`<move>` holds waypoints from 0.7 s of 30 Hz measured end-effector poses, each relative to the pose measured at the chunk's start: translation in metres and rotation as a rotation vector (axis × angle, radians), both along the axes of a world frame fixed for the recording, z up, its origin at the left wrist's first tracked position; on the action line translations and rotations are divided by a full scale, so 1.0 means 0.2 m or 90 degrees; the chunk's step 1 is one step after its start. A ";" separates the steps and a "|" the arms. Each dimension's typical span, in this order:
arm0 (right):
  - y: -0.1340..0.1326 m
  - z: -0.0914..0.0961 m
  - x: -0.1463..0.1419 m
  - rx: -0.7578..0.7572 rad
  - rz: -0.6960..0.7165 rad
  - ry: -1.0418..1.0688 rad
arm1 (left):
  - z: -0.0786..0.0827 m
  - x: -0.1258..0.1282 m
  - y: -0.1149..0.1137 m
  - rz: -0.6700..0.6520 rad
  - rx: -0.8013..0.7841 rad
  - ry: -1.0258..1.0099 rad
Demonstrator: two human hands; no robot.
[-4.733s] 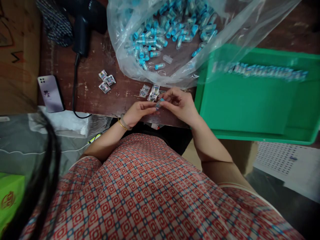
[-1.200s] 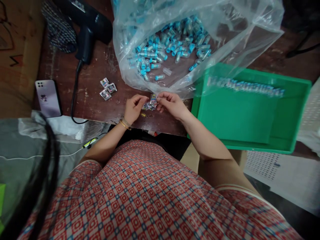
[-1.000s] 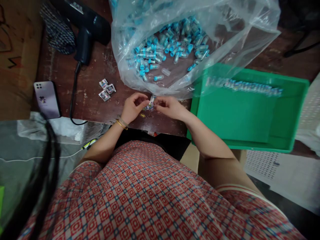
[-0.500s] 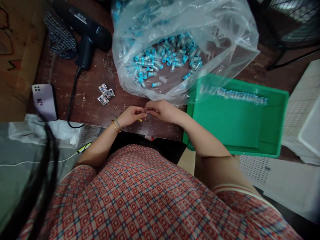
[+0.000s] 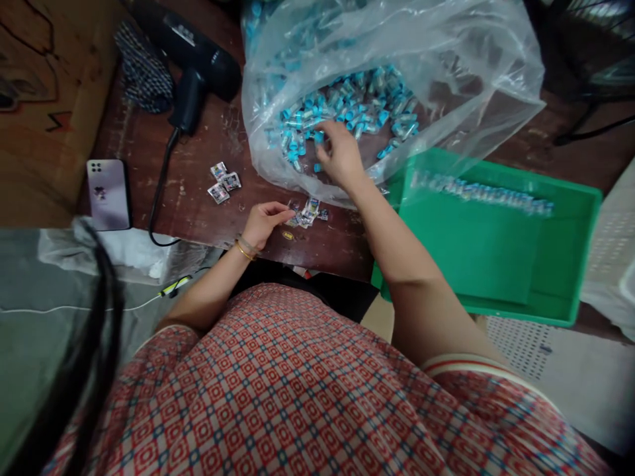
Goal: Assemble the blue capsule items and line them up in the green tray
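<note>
Right hand (image 5: pixel 342 155) had moved from the left hand (image 5: pixel 259 225) to the bag (image 5: pixel 456 59), thumb and fingers parted at the vials (image 5: pixel 354 120) inside, apparently a picking step now calling for a pinch, while left fingertips met beside packets (image 5: pixel 311 209), any hold unclear.

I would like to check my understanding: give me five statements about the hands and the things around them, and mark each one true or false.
1. The right hand is at the blue-capped tubes in the plastic bag. True.
2. Both hands are in that bag. False: the left hand is near small printed packets.
3. The green tray holds a row of small items. True.
4. That tray is left of the bag. False: it is to the right.
5. The phone lies left of the black cable. True.
</note>
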State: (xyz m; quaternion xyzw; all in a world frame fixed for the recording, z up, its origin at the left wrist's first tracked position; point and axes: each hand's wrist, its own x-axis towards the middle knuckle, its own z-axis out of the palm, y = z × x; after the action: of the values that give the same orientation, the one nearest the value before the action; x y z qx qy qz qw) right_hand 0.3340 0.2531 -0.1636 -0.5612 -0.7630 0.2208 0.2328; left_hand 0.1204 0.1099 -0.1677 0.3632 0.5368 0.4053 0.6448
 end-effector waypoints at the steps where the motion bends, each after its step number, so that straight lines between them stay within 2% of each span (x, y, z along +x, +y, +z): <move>1: -0.07 0.05 0.00 -0.021 -0.004 0.056 | 0.00 0.00 0.00 0.001 0.003 0.000; 5: -0.38 0.25 0.00 -0.173 0.027 0.247 | 0.03 0.01 0.00 -0.022 0.013 -0.002; 9: -0.54 0.32 0.01 -0.247 0.051 0.318 | 0.05 0.04 0.00 -0.063 0.015 -0.002; 15: -0.63 0.32 0.06 -0.221 0.089 0.335 | 0.05 0.05 -0.05 -0.124 0.030 -0.037; 18: -0.70 0.31 0.06 -0.145 0.092 0.329 | 0.04 0.07 -0.08 -0.120 0.037 -0.062; 21: -0.77 0.27 0.06 -0.070 0.074 0.264 | 0.04 0.08 -0.12 -0.125 0.007 -0.128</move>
State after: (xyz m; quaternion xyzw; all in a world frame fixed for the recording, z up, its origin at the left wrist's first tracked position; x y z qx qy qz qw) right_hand 0.3454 0.1001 -0.1092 -0.4709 -0.7167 0.3855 0.3405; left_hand 0.1370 0.0855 -0.1602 0.3750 0.4288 0.3779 0.7299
